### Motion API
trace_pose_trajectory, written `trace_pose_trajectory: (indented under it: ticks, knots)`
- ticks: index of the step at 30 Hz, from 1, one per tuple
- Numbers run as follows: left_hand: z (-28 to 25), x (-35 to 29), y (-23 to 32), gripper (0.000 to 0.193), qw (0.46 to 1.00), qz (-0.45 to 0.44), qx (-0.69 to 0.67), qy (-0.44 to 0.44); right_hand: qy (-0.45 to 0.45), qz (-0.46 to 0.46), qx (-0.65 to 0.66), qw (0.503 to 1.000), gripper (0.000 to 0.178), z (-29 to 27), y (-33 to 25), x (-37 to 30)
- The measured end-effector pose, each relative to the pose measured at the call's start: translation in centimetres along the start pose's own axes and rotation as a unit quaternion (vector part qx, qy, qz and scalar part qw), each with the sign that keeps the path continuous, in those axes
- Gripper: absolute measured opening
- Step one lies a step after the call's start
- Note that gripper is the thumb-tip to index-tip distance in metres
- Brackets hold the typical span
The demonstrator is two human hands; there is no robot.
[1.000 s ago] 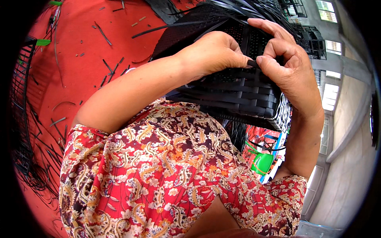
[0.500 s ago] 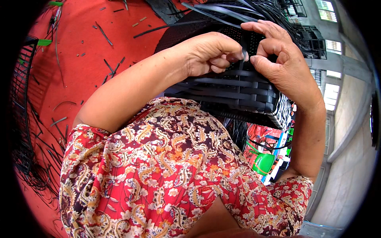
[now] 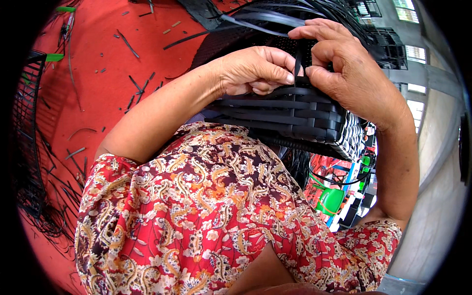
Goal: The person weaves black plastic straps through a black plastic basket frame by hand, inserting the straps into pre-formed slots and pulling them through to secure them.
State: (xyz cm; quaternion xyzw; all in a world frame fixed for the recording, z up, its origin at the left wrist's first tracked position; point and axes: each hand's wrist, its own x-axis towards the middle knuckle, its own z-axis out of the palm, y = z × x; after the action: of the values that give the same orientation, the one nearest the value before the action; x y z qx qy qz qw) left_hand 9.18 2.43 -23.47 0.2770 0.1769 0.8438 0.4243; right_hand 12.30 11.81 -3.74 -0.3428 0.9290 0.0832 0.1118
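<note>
A flat black plastic strip (image 3: pixel 298 60) stands up from the top of a black woven piece (image 3: pixel 300 114), with rows of strips plaited across its frame. My left hand (image 3: pixel 258 71) pinches this strip between thumb and forefinger, close above the weave. Just right of the strip is my right hand (image 3: pixel 344 69). Its thumb and forefinger are curled toward each other near the strip, the other fingers bent above. What lies between those two fingertips is hidden. Long loose black strips (image 3: pixel 265 17) pass behind and above the right hand.
Scraps of strip (image 3: pixel 129 44) litter the red floor (image 3: pixel 105 83). A black rack-like frame (image 3: pixel 30 123) stands at far left, with tangled strips at its foot. More black frames (image 3: pixel 388 46) stand at upper right. A green chair (image 3: pixel 330 200) shows beyond my right arm.
The left thumb has shifted down and left along the strip, its back now turned up. My right hand has moved slightly, its upper fingers a little further left.
</note>
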Motion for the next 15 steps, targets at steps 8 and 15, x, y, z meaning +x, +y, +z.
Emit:
trace_pose_trajectory:
  ticks: [8,15]
  knots:
    - [0.4,-0.8,-0.2,0.014,1.000,0.023,0.010,0.017,-0.001,0.003,0.029,1.000,0.018,0.2,0.1,0.8]
    - [1.2,-1.2,0.4,0.011,0.985,0.020,0.148,0.087,0.172,-0.105,-0.057,0.978,0.017,0.0,-0.4,-1.6]
